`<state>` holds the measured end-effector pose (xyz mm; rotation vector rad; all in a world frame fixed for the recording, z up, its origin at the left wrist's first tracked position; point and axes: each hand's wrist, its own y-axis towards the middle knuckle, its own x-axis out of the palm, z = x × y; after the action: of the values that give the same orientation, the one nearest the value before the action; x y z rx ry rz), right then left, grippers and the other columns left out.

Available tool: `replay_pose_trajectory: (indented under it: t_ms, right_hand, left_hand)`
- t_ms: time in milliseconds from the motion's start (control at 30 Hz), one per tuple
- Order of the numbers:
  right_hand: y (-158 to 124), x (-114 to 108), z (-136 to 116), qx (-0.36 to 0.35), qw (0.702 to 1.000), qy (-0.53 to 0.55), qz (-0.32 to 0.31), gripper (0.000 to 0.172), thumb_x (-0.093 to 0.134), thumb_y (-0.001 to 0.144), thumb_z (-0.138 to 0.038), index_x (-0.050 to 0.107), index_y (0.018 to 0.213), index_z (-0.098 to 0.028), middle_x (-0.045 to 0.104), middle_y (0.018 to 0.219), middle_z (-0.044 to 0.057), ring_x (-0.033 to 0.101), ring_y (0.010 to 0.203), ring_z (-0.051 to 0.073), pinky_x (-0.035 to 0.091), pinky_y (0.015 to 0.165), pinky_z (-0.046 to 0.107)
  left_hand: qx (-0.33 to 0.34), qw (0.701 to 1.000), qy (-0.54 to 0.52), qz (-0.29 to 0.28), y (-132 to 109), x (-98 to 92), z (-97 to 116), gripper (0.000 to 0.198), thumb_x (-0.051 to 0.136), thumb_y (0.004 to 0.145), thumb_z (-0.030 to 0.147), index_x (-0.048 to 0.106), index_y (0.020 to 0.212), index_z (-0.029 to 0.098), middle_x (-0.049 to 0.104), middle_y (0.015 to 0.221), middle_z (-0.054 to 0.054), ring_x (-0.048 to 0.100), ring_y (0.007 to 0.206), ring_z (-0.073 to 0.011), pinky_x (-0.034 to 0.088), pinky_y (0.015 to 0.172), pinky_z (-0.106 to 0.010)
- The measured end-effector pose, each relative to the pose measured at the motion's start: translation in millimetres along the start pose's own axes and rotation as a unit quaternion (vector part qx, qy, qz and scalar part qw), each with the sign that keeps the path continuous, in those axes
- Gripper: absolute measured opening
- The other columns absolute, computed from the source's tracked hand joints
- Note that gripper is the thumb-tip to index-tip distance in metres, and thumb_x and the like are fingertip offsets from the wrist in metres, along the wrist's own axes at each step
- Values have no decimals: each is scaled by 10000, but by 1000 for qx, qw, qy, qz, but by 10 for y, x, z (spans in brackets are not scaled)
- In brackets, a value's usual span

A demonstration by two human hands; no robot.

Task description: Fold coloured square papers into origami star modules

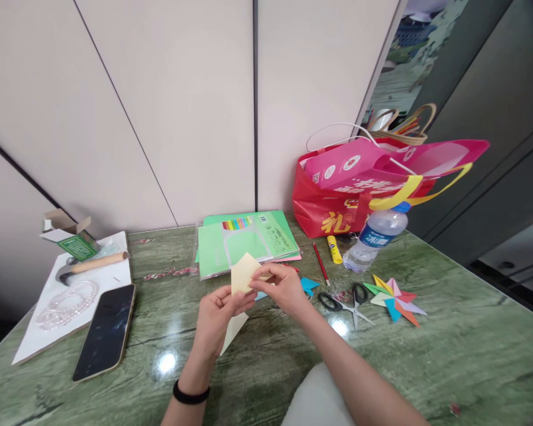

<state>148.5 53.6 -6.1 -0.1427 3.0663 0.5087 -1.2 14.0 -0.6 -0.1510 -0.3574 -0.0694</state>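
While hands [214,315] [288,290] pinch paper [242,273], green tabletop [262,367], panels [195,106]

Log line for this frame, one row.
left hand: holds cream paper | right hand: pinches same paper | to the right: scissors, star | to the left: phone

Cream paper piece [243,274]: small, straight-edged, peaked at top, lower part hidden. Held up above desk [462,355], left fingers [237,300] at bottom, right fingers [267,270] at right side.
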Motion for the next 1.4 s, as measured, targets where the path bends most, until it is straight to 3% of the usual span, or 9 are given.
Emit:
replay_pose_trajectory:
  t_ms: [400,667,867,1200,1400]
  right_hand:
    - [9,2,29,46,998,33,-8,131,723,613,-267,657,674,-171,665,630,3,611,548,141,484,530,231]
    - [-13,21,3,-2,998,22,-53,253,722,594,-228,636,827,-180,658,858,30,638,665,149,531,595,247]
    - [-32,34,-2,-2,998,20,-52,247,674,604,-173,606,842,-179,639,872,29,631,657,142,535,598,249]
    - [19,-34,15,28,997,59,-31,245,594,615,-122,564,851,-182,630,781,4,626,692,134,524,596,225]
    - [85,-185,54,41,994,95,24,262,662,595,-162,565,838,-170,630,713,3,623,646,125,536,649,261]
  left_hand:
    - [9,1000,6,26,-9,54,-19,293,757,617,236,677,851,78,737,832,-130,685,821,-255,520,834,-368]
    - [33,999,5,38,7,31,-14,262,752,622,247,678,825,99,743,807,-97,691,776,-235,512,838,-369]
    - [41,999,20,27,2,20,-13,246,743,635,246,674,825,106,745,786,-90,687,797,-245,512,830,-371]
    - [30,999,10,30,-8,28,-5,283,747,633,246,674,855,87,732,862,-134,676,853,-265,504,854,-371]
    - [12,999,19,42,-2,19,19,303,765,603,258,673,829,78,734,824,-149,678,841,-277,518,832,-376]
